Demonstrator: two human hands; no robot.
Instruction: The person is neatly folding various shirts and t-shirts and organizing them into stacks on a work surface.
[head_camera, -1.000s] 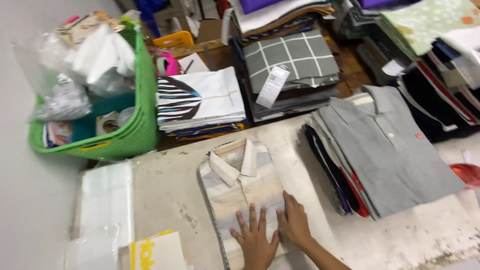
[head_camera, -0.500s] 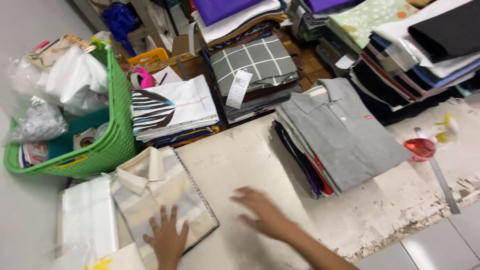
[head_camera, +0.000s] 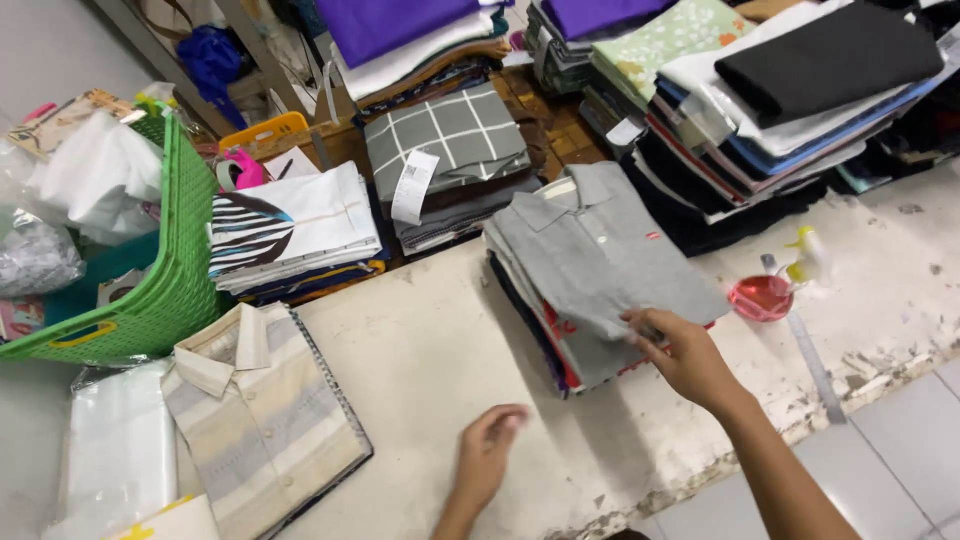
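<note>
Since half a second ago we see the right hand (head_camera: 680, 352) has crossed from the middle of the floor to the stack of folded shirts (head_camera: 590, 285), and the left hand (head_camera: 487, 455) has lifted off the striped shirt (head_camera: 262, 420) and now hangs over bare floor. We see the pale worn floor (head_camera: 430, 345) spread beneath everything. Behind it, piles of folded cloth (head_camera: 760, 90) fill the far side. At the left stands a green basket (head_camera: 170, 290) stuffed with bags. Next to it sits a white folded pile with black stripes (head_camera: 290, 225), and behind that a grey checked pile (head_camera: 445, 140) with a paper tag. The grey polo shirt (head_camera: 600, 250) lies on top of the stack, near the centre right. We see the right fingers pinching its near lower edge, lifting the cloth a little. The striped shirt lies folded at lower left on a dark board, beside clear plastic bags (head_camera: 115, 450). A small pink spray bottle (head_camera: 770, 290) lies to the right of the stack. Our left hand is loosely open, fingers curled, touching nothing.
</note>
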